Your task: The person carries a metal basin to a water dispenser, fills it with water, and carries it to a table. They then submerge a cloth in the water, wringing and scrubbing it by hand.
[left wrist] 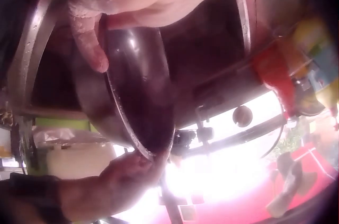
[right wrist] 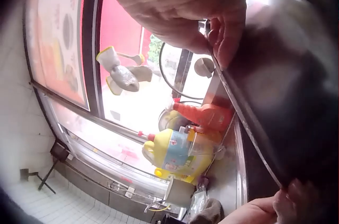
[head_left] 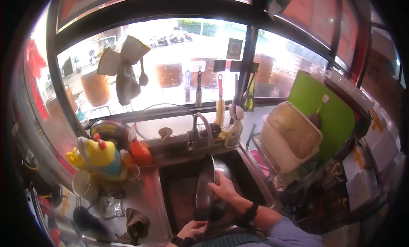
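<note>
A large round metal bowl [head_left: 204, 192], wet and shiny, is tipped up on its side over the sink [head_left: 174, 179]. My right hand [head_left: 224, 187] grips its far rim, thumb on one face and fingers round the other. At the near end of the rim, my left hand [head_left: 194, 230] pinches the edge. The left wrist view looks along the bowl's hollow [left wrist: 140, 70], with water drops on the rim. Seen from the right wrist, the rounded outer side [right wrist: 286, 60] fills the right part, and both hands are on the same thin rim.
The tap [head_left: 204, 125] rises behind the sink. Left on the counter are a yellow detergent bottle [head_left: 102, 151], a red spray bottle [head_left: 139, 149], a cup [head_left: 82, 183] and a dark cloth [head_left: 136, 223]. Plastic tubs [head_left: 289, 136] and a green board [head_left: 321, 106] lean at the right.
</note>
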